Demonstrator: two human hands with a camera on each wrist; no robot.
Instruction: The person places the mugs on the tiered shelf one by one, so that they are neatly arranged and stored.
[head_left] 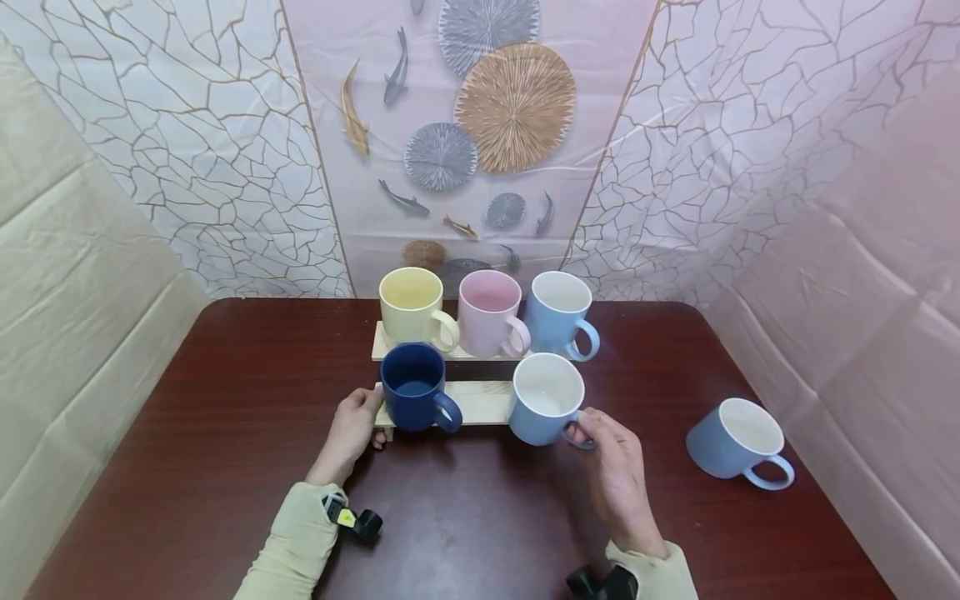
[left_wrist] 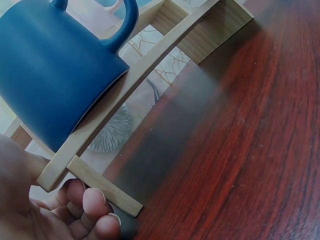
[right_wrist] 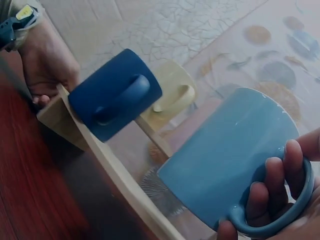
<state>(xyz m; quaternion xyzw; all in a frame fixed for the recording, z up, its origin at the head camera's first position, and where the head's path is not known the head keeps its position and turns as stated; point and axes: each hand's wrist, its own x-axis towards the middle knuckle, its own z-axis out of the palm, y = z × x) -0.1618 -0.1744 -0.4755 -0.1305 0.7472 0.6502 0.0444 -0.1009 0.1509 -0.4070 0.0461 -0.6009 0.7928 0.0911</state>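
My left hand (head_left: 352,425) grips the left end of a two-tier wooden rack (head_left: 477,403), its fingers curled beneath the lower board in the left wrist view. On that board, close to this hand, stands a dark blue mug (head_left: 411,392). My right hand (head_left: 613,467) holds a light blue mug (head_left: 534,417) by its handle (right_wrist: 272,227), at the lower board's right end. Whether this mug touches the board I cannot tell. Along the upper tier stand a yellow mug (head_left: 408,312), a pink mug (head_left: 486,321) and another light blue mug (head_left: 553,317).
One more light blue mug (head_left: 723,446) sits on the dark red-brown table (head_left: 225,433) at the right, handle toward the front right. Patterned cloth (head_left: 675,167) hangs behind the table, with pale cloth panels (head_left: 82,275) along both sides.
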